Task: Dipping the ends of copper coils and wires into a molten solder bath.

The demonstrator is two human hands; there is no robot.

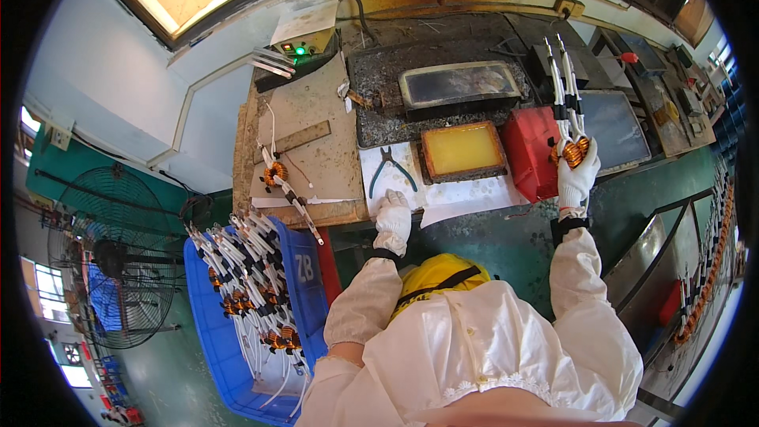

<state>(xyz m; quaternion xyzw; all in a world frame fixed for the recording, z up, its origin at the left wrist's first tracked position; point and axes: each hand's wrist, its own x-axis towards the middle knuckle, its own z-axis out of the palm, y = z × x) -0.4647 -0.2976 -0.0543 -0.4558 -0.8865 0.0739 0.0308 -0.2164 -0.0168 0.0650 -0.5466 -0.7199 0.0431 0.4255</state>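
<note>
My right hand, in a white glove, is closed around copper-wound ring coils at the right. Their white-sleeved leads with black bands and metal tips point up and away, beside a red box. My left hand, gloved too, rests on white paper at the table's front edge, its fingers laid forward and holding nothing I can see. Just beyond its fingertips lie cutting pliers with dark teal handles, jaws pointing away. Another ring coil with leads lies on cardboard at the left.
A blue bin full of similar coils stands at the lower left. A square pan of yellow material sits mid-table, with a rectangular pot behind it. A box with a green light stands back left; a floor fan is far left.
</note>
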